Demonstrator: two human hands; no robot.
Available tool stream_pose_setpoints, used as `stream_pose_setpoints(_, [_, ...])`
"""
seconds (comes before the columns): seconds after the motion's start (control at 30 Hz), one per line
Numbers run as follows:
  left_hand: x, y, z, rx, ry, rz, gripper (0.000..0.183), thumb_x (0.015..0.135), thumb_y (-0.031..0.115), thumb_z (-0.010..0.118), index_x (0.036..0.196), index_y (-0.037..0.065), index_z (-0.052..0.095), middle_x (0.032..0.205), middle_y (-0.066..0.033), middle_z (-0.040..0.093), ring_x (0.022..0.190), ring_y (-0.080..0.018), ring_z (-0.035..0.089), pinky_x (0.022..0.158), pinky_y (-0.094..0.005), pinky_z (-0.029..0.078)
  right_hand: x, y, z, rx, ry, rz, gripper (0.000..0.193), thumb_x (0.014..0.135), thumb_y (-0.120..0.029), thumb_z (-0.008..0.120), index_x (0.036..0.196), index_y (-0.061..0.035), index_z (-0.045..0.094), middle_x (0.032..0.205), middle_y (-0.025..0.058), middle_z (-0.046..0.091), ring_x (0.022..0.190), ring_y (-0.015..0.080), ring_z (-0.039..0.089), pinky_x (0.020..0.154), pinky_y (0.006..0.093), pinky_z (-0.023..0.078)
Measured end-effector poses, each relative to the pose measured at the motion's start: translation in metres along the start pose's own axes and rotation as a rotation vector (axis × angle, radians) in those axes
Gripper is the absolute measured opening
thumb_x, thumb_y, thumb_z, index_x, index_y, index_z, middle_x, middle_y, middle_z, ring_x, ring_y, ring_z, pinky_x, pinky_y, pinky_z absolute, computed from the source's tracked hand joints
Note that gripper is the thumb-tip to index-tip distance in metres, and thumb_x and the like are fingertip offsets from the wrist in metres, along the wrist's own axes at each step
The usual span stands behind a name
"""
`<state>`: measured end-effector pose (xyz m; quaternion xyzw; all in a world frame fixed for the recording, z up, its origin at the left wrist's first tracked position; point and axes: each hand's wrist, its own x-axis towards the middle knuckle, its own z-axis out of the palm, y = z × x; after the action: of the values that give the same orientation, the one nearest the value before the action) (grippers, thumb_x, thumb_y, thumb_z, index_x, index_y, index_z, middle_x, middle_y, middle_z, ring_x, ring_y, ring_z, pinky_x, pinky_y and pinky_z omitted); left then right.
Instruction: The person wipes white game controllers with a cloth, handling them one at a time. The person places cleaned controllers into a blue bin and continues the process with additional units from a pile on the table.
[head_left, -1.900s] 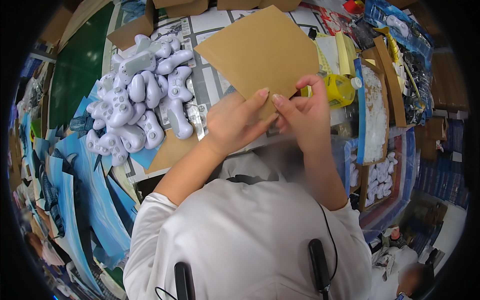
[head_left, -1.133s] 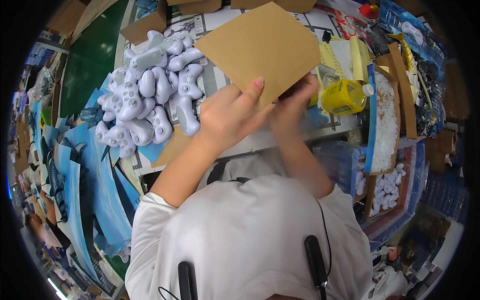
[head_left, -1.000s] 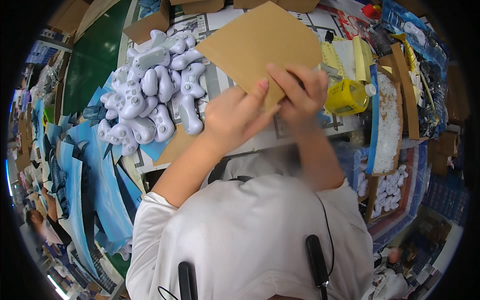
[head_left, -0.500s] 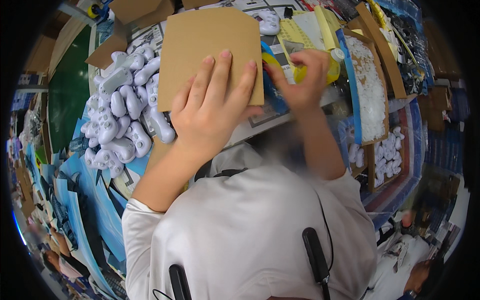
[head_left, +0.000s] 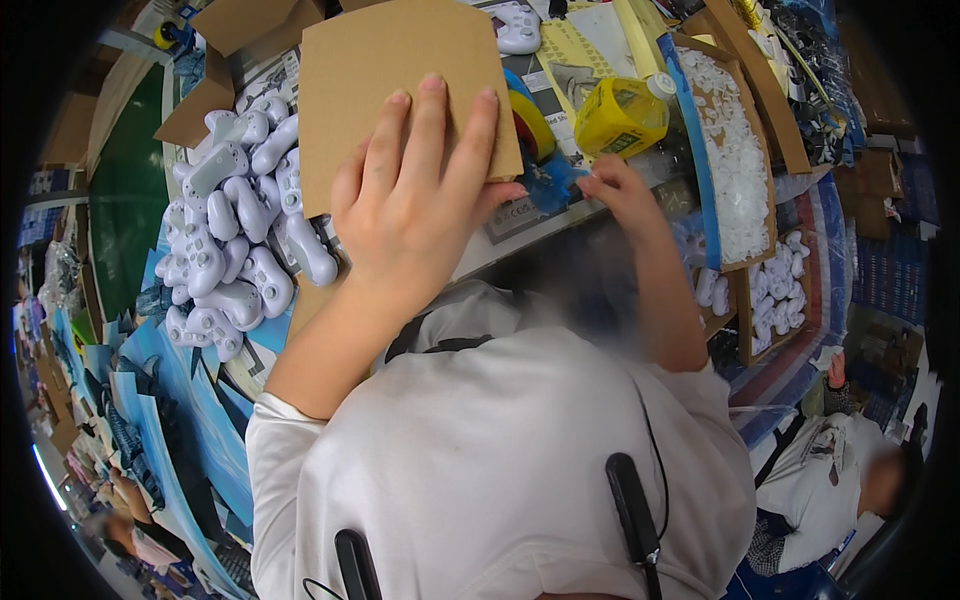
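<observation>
My left hand (head_left: 410,200) lies on a brown cardboard piece (head_left: 400,60), its fingers spread over the surface and its thumb at the lower right corner. Past the right edge of the cardboard shows part of a blue and yellow roll (head_left: 538,125). Thin blue film (head_left: 550,188) trails from beside the roll toward my right hand (head_left: 622,190). There, thumb and fingertips are pinched together on the film's end. The cardboard hides the rest of the roll.
White game controllers (head_left: 225,220) are heaped left of the cardboard. A yellow bottle (head_left: 620,115) lies beyond my right hand. At the right stand a box of small white parts (head_left: 725,150) and a box of white controller pieces (head_left: 775,300). A person (head_left: 825,470) is at the lower right.
My right hand has come down from in front of the yellow bottle and now pinches the film lower down. More of the bottle shows. My left hand stays on the cardboard.
</observation>
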<state>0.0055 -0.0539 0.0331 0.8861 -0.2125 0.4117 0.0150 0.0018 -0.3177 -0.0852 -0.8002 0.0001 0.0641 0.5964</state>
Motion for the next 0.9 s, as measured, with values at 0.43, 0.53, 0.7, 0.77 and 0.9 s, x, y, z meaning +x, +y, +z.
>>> stream_pose_setpoints(0.43, [0.005, -0.031, -0.016, -0.441, -0.103, 0.069, 0.046, 0.064, 0.020, 0.069, 0.107, 0.010, 0.059, 0.110, -0.0106, 0.057, 0.098, -0.0284, 0.056, 0.081, -0.0355, 0.046, -0.038, -0.083, 0.024, 0.204, 0.472, -0.198, 0.013, 0.083, -0.009, 0.059, 0.093, 0.0000, 0.061, 0.072, 0.0033, 0.058, 0.064, 0.0093, 0.054, 0.059, 0.0213, 0.045])
stream_pose_setpoints(0.53, [0.008, -0.029, -0.016, -0.469, -0.109, 0.069, 0.045, 0.064, 0.015, 0.068, 0.107, 0.009, 0.060, 0.110, -0.0107, 0.057, 0.098, -0.0280, 0.055, 0.082, -0.0367, 0.045, -0.049, -0.148, 0.063, 0.491, 0.163, -0.476, 0.064, 0.080, -0.006, 0.059, 0.134, 0.0000, 0.026, 0.070, 0.0039, 0.054, 0.061, 0.0104, 0.051, 0.056, 0.0218, 0.043])
stream_pose_setpoints(0.7, [0.004, -0.027, -0.010, -0.463, -0.116, 0.115, 0.038, 0.071, 0.020, 0.059, 0.107, 0.009, 0.056, 0.111, -0.0130, 0.055, 0.100, -0.0274, 0.053, 0.086, -0.0417, 0.041, -0.035, -0.170, 0.114, 0.538, 0.357, -0.270, 0.054, 0.080, -0.003, 0.059, 0.124, -0.0023, 0.029, 0.064, 0.0086, 0.058, 0.051, 0.0126, 0.053, 0.049, 0.0223, 0.044])
stream_pose_setpoints(0.77, [0.005, -0.030, -0.015, -0.436, -0.172, 0.171, 0.037, 0.071, 0.019, 0.056, 0.108, 0.012, 0.055, 0.113, -0.0134, 0.054, 0.101, -0.0271, 0.052, 0.087, -0.0416, 0.041, -0.029, -0.168, 0.120, 0.536, 0.456, -0.314, 0.045, 0.080, -0.003, 0.058, 0.116, -0.0037, 0.032, 0.065, 0.0100, 0.059, 0.051, 0.0129, 0.054, 0.048, 0.0221, 0.043])
stream_pose_setpoints(0.9, [0.006, -0.035, -0.022, -0.395, -0.184, 0.237, 0.038, 0.070, 0.016, 0.054, 0.109, 0.017, 0.055, 0.113, -0.0126, 0.053, 0.102, -0.0253, 0.051, 0.085, -0.0400, 0.042, -0.033, -0.167, 0.120, 0.494, 0.401, -0.208, 0.036, 0.081, -0.003, 0.058, 0.106, -0.0043, 0.032, 0.066, 0.0125, 0.060, 0.052, 0.0133, 0.055, 0.048, 0.0221, 0.044])
